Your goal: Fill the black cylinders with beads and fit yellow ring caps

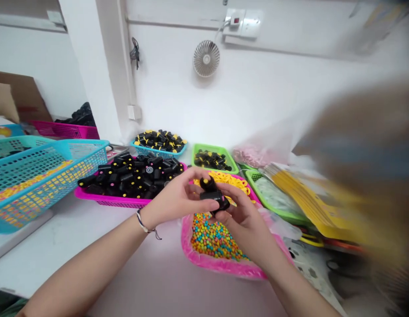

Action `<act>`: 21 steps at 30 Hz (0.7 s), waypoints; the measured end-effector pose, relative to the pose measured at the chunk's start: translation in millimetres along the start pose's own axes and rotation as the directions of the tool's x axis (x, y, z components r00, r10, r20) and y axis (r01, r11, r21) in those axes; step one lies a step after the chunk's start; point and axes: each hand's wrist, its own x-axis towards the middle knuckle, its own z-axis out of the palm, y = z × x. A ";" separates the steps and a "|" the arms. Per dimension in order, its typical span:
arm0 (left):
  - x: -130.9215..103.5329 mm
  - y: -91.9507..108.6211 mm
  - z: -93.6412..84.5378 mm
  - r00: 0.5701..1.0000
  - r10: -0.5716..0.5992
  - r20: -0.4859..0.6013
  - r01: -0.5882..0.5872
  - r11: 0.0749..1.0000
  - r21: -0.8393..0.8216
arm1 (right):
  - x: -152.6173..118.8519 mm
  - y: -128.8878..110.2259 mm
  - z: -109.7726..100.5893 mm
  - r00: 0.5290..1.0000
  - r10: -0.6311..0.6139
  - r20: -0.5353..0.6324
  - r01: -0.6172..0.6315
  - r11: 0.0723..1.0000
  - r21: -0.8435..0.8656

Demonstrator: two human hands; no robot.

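Note:
Above a pink bin of colourful beads [217,240], both hands come together around small black plastic cylinders [211,196]. One of these pieces shows a yellow dot at its end, another a pink dot. My left hand [178,193], with a cord bracelet on the wrist, is closed on them from the left, its thumb lying across a cylinder. From the right, my right hand [242,215] pinches the black pieces with thumb and fingers. Which hand bears which piece is partly hidden by the fingers. Just behind lie yellow ring-like parts [226,179] in a pink basket.
A pink basket [115,200] heaped with similar black cylinders stands left. Behind are a blue basket [173,154] and a green basket [236,165] of black and yellow parts. Large blue baskets [92,152] stand far left. Yellow packets [300,207] and a blurred person [366,145] are right.

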 end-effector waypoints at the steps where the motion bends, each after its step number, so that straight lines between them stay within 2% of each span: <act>1: 0.0 -1.1 0.2 0.999 -0.015 0.028 0.016 1.000 -0.013 | -1.2 0.6 -2.3 0.999 -0.033 0.004 0.033 0.998 -0.062; 3: 1.3 -3.7 -2.3 0.999 -0.017 0.049 0.017 1.000 0.000 | -3.1 -0.8 -8.0 0.995 -0.095 0.011 0.095 0.979 -0.179; 5: 4.5 -7.6 -5.7 0.999 0.031 0.013 -0.031 0.998 0.061 | -4.4 -5.6 -15.2 0.991 -0.129 0.022 0.130 0.958 -0.255; 8: 9.6 -15.0 -7.5 0.989 0.136 -0.058 -0.120 0.967 0.224 | -4.4 -14.4 -26.9 0.994 -0.099 0.050 0.111 0.929 -0.354; 11: 9.8 -20.7 -3.2 0.982 0.169 -0.080 -0.129 0.923 0.363 | -1.9 -16.4 -35.4 0.998 -0.053 0.045 0.069 0.813 -0.578; 14: 6.2 -24.5 4.8 0.987 0.137 -0.083 -0.098 0.926 0.365 | 1.3 -12.2 -38.3 0.999 -0.035 0.033 0.048 0.690 -0.722; 18: 5.4 -28.9 10.8 1.000 -0.015 -0.020 0.021 0.941 0.337 | 2.1 -9.9 -37.4 0.997 -0.021 0.071 0.066 0.690 -0.721; 21: 7.4 -31.0 9.7 0.996 -0.080 -0.033 0.086 0.901 0.426 | 0.5 -12.4 -37.2 0.994 -0.033 0.102 0.096 0.701 -0.707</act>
